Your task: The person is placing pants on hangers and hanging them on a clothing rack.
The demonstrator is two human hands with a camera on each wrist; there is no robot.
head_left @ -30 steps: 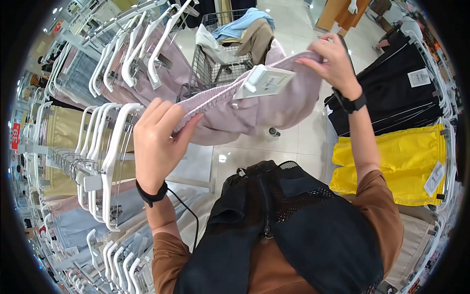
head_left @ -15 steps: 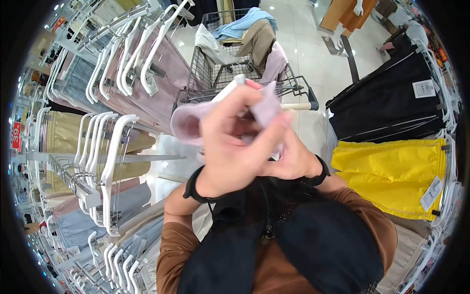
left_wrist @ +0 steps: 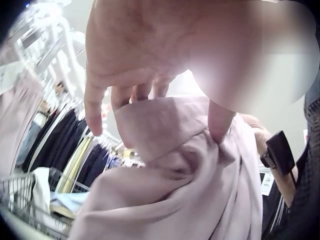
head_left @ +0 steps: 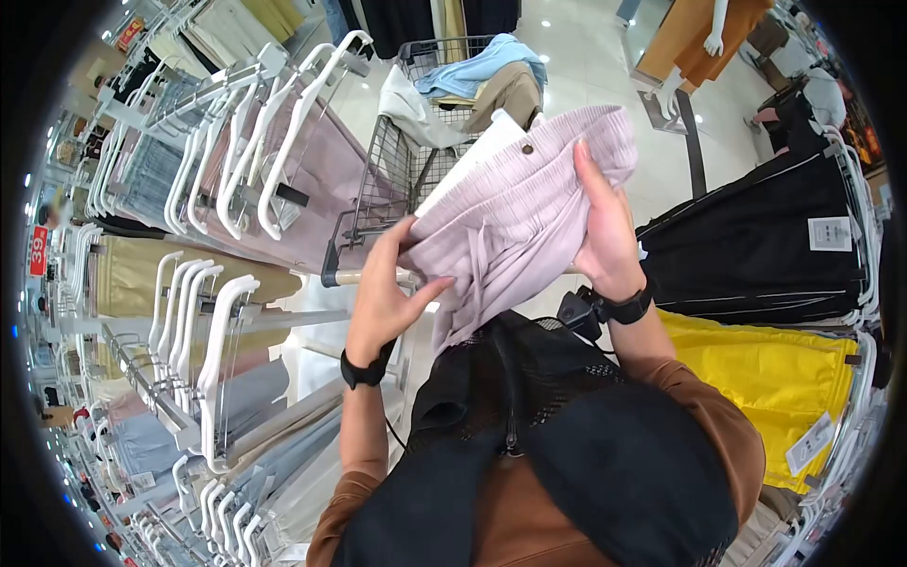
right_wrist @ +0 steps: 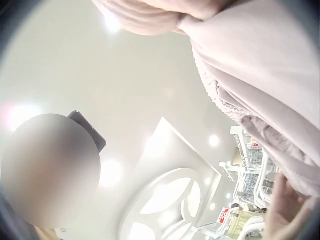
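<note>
The left hand (head_left: pixel 378 300) pinches the lilac pants (head_left: pixel 539 253) near one end of the waistband (head_left: pixel 515 184); the right hand (head_left: pixel 609 231) holds the other end, thumb in front, fingers mostly hidden. The pants hang between both hands, with the shopping cart (head_left: pixel 402 161) beyond. The cloth looks light, soft and floppy; the gathered waistband seems the surest hold.

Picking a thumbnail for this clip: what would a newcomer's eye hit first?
First, the pale pink drawstring garment at the centre of the head view, held between the left hand and right hand. Next, the bright yellow garment hanging to the person's right. Then the white hangers on the racks to the left.
</note>
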